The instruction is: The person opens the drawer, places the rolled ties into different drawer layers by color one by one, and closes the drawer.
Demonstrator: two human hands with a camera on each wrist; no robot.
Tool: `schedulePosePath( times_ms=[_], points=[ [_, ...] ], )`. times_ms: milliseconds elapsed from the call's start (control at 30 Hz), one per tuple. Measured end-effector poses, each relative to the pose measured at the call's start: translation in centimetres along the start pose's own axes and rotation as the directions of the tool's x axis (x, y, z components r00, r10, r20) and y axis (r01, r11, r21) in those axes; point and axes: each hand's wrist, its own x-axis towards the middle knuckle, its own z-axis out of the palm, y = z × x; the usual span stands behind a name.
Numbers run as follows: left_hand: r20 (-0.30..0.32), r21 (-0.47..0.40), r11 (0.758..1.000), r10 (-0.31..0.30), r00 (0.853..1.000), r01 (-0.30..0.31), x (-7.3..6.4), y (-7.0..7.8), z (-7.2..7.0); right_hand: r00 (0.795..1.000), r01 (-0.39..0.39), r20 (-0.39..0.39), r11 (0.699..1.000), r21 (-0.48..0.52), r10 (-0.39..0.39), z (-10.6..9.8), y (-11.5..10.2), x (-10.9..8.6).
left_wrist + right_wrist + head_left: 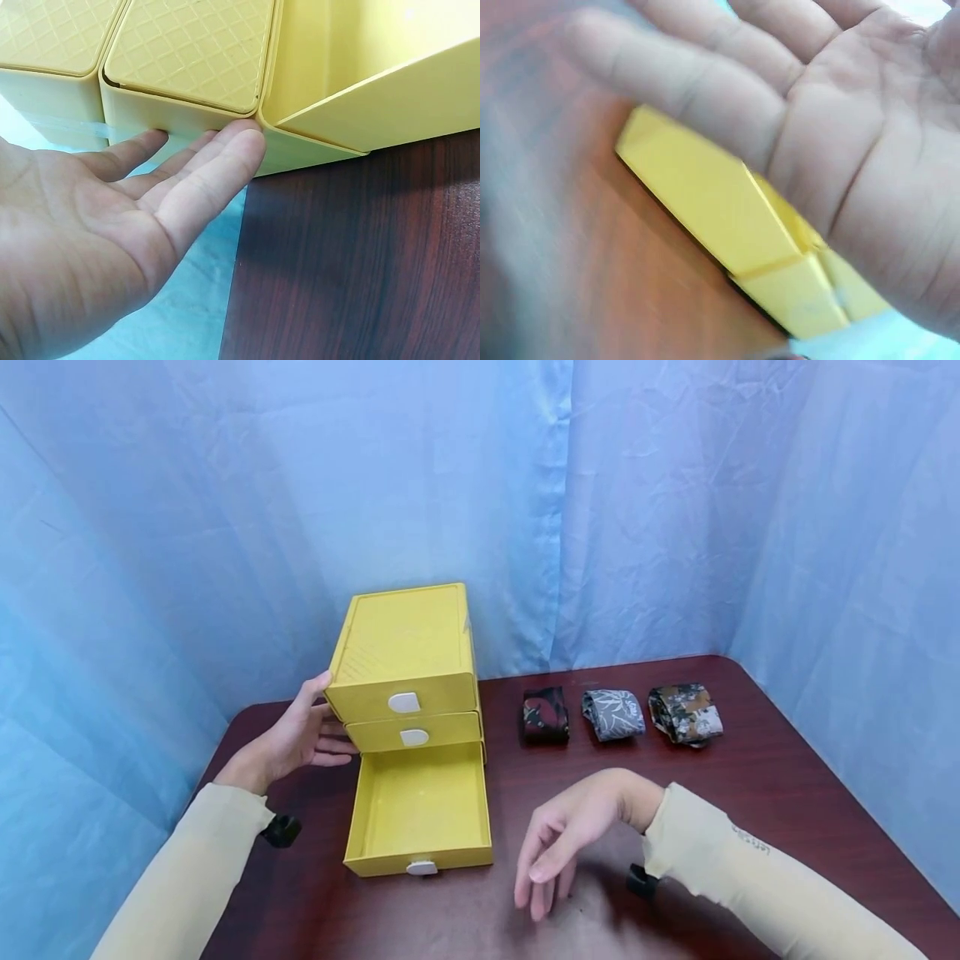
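A yellow three-tier drawer box (pixel 408 635) stands on the table with white pull tabs on its drawers. Its bottom drawer (pixel 423 802) is pulled out and holds nothing, while the upper two sit in the frame. My left hand (pixel 300 735) rests against the box's left side, thumb at the top front corner. In the left wrist view its fingers (pixel 206 184) lie extended along the side wall. To the right of the pulled-out drawer, my right hand (pixel 573 831) hovers over the table, loosely bent and holding nothing. The right wrist view catches the yellow drawer's wall (pixel 705 195) beyond my fingers.
Three folded patterned cloth bundles line the table's back right: a dark red-and-black one (pixel 546 716), a grey leaf-print one (pixel 613 715) and a camouflage-like one (pixel 686 715). Light blue curtains (pixel 420 477) hang behind and beside the dark reddish table (pixel 780 793).
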Motion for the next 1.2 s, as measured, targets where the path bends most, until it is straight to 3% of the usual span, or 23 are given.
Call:
schedulePosePath(
  times_ms=[133,300,433,533,667,767,833,933,1000,1033,1100,1200],
  points=[
    [-0.001,0.004,1.0,0.001,1.0,-0.001,0.0,0.0,-0.2,0.994,0.014,-0.106,0.991,-0.133,-0.028,-0.9,-0.3,-1.7],
    [-0.004,0.008,1.0,0.002,1.0,-0.002,0.0,0.0,-0.2,0.967,0.008,-0.251,0.993,-0.118,-0.038,-2.0,-0.5,-3.8],
    [-0.007,0.008,1.0,0.002,1.0,-0.002,0.1,0.0,-0.2,0.921,-0.02,-0.388,0.993,-0.113,-0.025,-2.8,-0.2,-5.1],
    [-0.006,0.011,1.0,0.006,1.0,-0.006,0.0,0.0,-0.2,0.861,-0.04,-0.508,0.994,-0.097,-0.015,-3.3,0.0,-6.0],
    [0.0,0.012,1.0,0.011,1.0,-0.011,0.0,0.0,-0.1,0.749,-0.046,-0.663,0.996,-0.08,-0.019,-3.9,0.2,-6.9],
    [0.002,0.011,1.0,0.012,1.0,-0.012,0.0,0.0,-0.1,0.628,-0.019,-0.775,0.994,-0.105,-0.07,-4.5,0.2,-7.2],
    [-0.001,0.01,1.0,0.01,1.0,-0.01,0.0,0.0,-0.2,0.513,0.018,-0.849,0.991,-0.134,-0.124,-5.0,0.2,-7.2],
    [-0.005,0.007,1.0,0.006,1.0,-0.006,-0.1,0.0,-0.3,0.316,0.012,-0.927,0.978,-0.21,-0.203,-5.6,0.3,-7.2],
    [-0.007,0.007,1.0,0.004,1.0,-0.004,-0.2,-0.1,-0.3,0.215,-0.03,-0.951,0.972,-0.235,-0.224,-6.0,0.4,-7.1],
    [-0.007,0.008,1.0,0.003,1.0,-0.003,-0.2,-0.1,-0.4,0.181,-0.055,-0.957,0.969,-0.241,-0.228,-6.1,0.5,-7.1],
    [-0.007,0.01,1.0,0.004,1.0,-0.004,-0.3,-0.2,-0.4,0.141,-0.088,-0.964,0.966,-0.241,-0.228,-6.5,0.7,-7.1],
    [-0.011,0.016,1.0,0.007,1.0,-0.007,-0.4,-0.2,-0.4,0.129,-0.084,-0.969,0.972,-0.221,-0.209,-7.0,0.9,-7.1]
  ],
)
